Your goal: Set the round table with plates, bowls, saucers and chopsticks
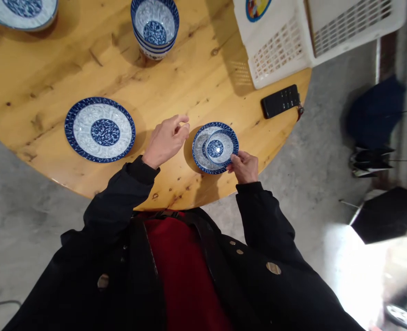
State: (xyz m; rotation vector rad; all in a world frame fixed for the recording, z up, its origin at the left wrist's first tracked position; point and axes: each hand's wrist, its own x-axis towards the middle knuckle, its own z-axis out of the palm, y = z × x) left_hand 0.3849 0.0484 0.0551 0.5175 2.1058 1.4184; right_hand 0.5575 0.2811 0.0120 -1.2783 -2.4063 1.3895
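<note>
Under the right fingertips (235,160), a small blue-and-white porcelain bowl (220,148) sits inside a shallow porcelain dish (199,157), off-centre toward the right hand (244,168). The right fingers are bent together at the near edge, where the two rims come close. Whether they clamp the bowl, the dish or both cannot be told from this view, as the fingertips are partly hidden. For porcelain, a sound hold places the pads on the outer wall and the thumb over the rim, with light, even pressure (glazed surfaces slip easily).

The bowl opens upward. Being round, it has no long axis, only a central axis that stands roughly upright; its exact tilt cannot be judged from above.

Left of the dish, just beyond the left fingers (183,124), the left hand (165,141) hangs over the wooden table top (148,94), its fingers loosely curled and holding nothing. Farther left of those fingers lies a large blue-and-white plate (75,131). Ahead of them stands a stack of blue-and-white bowls (155,28). Right of the right fingers lies a black remote control (280,101), below a white plastic crate (279,57).
</note>
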